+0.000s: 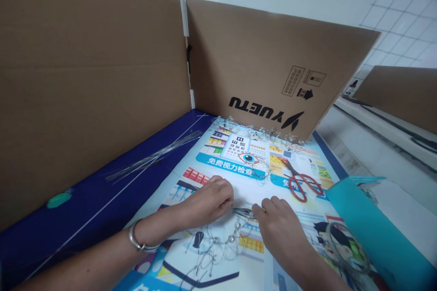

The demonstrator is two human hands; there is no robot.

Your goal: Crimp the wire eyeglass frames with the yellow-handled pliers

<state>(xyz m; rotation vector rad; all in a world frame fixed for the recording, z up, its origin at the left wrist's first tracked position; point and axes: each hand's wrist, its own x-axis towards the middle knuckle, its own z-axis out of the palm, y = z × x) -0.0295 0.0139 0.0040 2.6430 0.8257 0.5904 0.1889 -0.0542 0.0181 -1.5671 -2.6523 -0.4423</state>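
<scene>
My right hand (280, 225) is closed round the handles of a pair of pliers (244, 212), whose metal jaws point left. The tip of the jaws meets the fingers of my left hand (215, 198), which are pinched together. What they hold is too small to make out. Just below the pliers, a tangle of thin wire (211, 257) with several clear round beads (231, 238) lies on the printed sheet (191, 248). A silver bangle sits on my left wrist.
Red-handled scissors (305, 186) lie right of my hands. Loose wires (153, 157) lie at left on the blue surface. More wire pieces (259, 134) line the foot of the cardboard wall (252, 59). A teal box (382, 232) and a wire coil (346, 248) are at right.
</scene>
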